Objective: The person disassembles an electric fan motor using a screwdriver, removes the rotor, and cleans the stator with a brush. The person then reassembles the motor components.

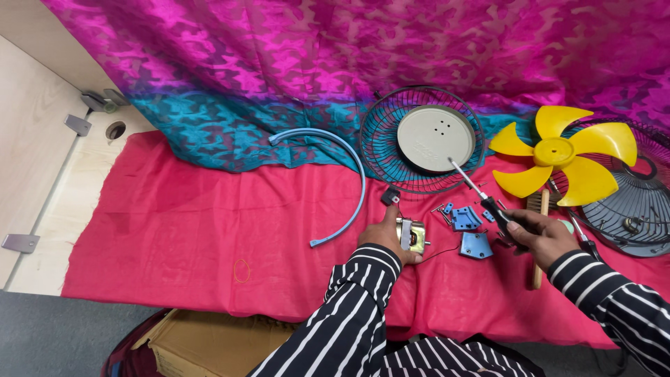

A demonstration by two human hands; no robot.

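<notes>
Fan parts spread over my red-draped desk (pixel 174 230)

My left hand (pixel 382 234) rests fingers curled around the small motor (pixel 410 236); my right hand (pixel 537 237) grips a screwdriver (pixel 481 195), its tip over the round grey plate (pixel 436 138).

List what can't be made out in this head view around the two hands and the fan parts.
- Fan motor: the left hand covers its near side.
- Screwdriver: the right hand hides its handle end.
- Screws by the blue brackets: too small to count.
- Right-hand fan grille: cut off by the picture's right edge.
- Cardboard box: cut off at the bottom edge, partly behind the left sleeve.
</notes>
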